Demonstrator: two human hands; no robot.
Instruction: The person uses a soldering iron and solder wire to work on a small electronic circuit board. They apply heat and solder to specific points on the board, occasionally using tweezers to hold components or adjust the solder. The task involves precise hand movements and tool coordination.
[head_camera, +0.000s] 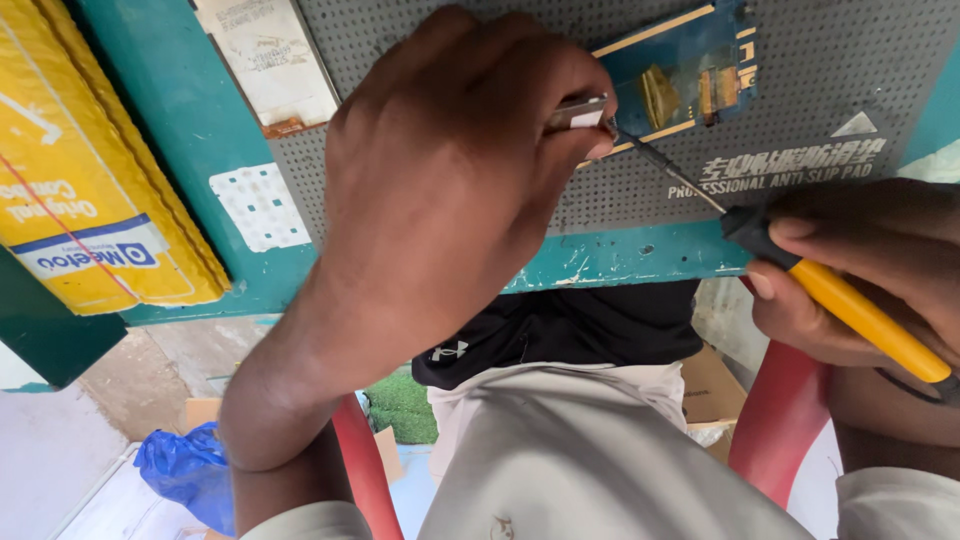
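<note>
Your left hand (450, 170) is curled closed around a slim silver metal tool (578, 112), probably tweezers, though only its end shows past your fingers. Its tip sits at the edge of the blue circuit board with gold-coloured trim (690, 75), apparently to pin the board down so it does not slide.

Your right hand (870, 275) is closed in a pen-like grip on the yellow-handled tool with a black collar and thin metal shaft (850, 305). The low, slanted hold lets the shaft reach the board's near edge without blocking your view.

The board lies on the grey perforated anti-slip mat (820, 90), which covers the chipped teal bench (620, 262). A yellow padded envelope (90, 170) lies well off to your left, clear of the work.
</note>
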